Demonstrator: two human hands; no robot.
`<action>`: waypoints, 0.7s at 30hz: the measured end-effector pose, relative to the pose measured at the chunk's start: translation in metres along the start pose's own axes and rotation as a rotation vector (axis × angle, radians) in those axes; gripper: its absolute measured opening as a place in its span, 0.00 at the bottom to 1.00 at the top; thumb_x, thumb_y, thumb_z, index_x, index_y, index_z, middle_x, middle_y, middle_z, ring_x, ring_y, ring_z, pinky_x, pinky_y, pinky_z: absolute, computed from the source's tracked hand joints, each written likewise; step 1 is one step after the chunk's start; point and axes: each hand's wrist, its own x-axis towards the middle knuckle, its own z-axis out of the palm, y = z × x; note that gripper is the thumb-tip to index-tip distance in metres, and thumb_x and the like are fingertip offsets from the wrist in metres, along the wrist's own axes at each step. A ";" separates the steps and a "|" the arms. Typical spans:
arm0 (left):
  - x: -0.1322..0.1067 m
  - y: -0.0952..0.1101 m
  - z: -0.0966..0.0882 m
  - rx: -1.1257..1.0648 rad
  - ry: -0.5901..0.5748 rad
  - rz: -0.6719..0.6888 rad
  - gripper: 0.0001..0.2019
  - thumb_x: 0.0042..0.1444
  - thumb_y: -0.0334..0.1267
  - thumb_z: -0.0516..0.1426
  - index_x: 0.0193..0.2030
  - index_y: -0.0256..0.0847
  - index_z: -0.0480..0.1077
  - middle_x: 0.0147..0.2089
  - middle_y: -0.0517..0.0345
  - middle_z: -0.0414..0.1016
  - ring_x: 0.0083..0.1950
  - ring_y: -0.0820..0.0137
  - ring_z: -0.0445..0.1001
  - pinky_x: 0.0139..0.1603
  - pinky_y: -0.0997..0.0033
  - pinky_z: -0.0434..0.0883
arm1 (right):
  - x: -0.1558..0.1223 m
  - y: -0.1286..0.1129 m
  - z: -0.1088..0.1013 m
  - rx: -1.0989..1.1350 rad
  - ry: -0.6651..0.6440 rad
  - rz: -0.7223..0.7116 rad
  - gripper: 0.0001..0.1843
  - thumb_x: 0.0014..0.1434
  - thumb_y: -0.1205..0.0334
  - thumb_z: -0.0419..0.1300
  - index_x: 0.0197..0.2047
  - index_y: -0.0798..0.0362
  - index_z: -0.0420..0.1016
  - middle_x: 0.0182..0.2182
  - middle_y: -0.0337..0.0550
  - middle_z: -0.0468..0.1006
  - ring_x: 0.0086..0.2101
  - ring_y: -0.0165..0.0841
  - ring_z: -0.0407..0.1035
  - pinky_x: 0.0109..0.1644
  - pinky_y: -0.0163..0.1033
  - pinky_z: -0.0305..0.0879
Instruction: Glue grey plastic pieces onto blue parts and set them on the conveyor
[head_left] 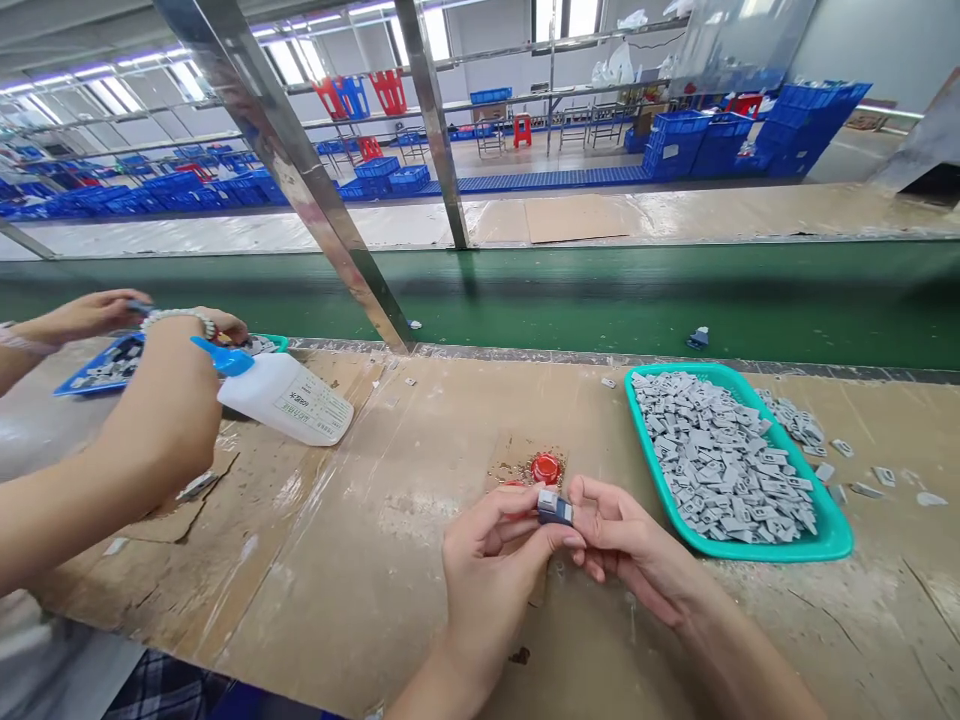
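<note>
My left hand (491, 560) and my right hand (626, 540) meet over the taped cardboard bench and pinch a small dark blue and grey plastic part (555, 508) between their fingertips. Just beyond it, a red cap (546, 466) sits on a small cardboard square speckled with red bits. A teal tray (832, 535) heaped with several grey plastic pieces lies to the right of my right hand.
A co-worker's arm (150, 430) at left holds a white glue bottle (289, 400) with a blue nozzle over a blue tray (90, 372) of parts. A green conveyor belt (600, 300) runs behind the bench, carrying one small part (698, 338). Loose grey pieces (862, 480) lie right of the tray.
</note>
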 end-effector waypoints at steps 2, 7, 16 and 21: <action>0.004 0.003 0.000 0.011 -0.065 -0.032 0.11 0.39 0.28 0.69 0.31 0.41 0.77 0.37 0.57 0.80 0.37 0.64 0.80 0.39 0.69 0.80 | -0.001 -0.002 0.002 -0.048 0.007 -0.044 0.20 0.50 0.51 0.68 0.32 0.51 0.62 0.23 0.34 0.69 0.24 0.26 0.61 0.22 0.27 0.54; 0.030 0.009 0.000 0.051 -0.343 -0.174 0.17 0.49 0.35 0.65 0.48 0.39 0.74 0.47 0.49 0.79 0.49 0.60 0.77 0.52 0.63 0.75 | -0.007 -0.017 -0.003 -0.351 0.139 -0.243 0.15 0.59 0.48 0.59 0.34 0.51 0.65 0.26 0.37 0.71 0.27 0.29 0.65 0.27 0.32 0.59; 0.154 0.006 -0.006 0.479 -0.340 0.340 0.15 0.61 0.38 0.51 0.52 0.39 0.67 0.50 0.48 0.74 0.50 0.65 0.73 0.55 0.64 0.67 | -0.022 -0.043 -0.086 -1.421 1.129 -0.551 0.12 0.58 0.54 0.59 0.39 0.52 0.79 0.37 0.49 0.77 0.41 0.48 0.63 0.41 0.49 0.61; 0.223 -0.002 0.023 1.088 -0.366 0.481 0.19 0.62 0.33 0.44 0.56 0.36 0.65 0.49 0.47 0.76 0.49 0.63 0.73 0.53 0.65 0.67 | -0.010 -0.039 -0.086 -1.565 1.214 -0.512 0.07 0.56 0.60 0.62 0.35 0.52 0.79 0.33 0.52 0.75 0.38 0.49 0.60 0.36 0.49 0.59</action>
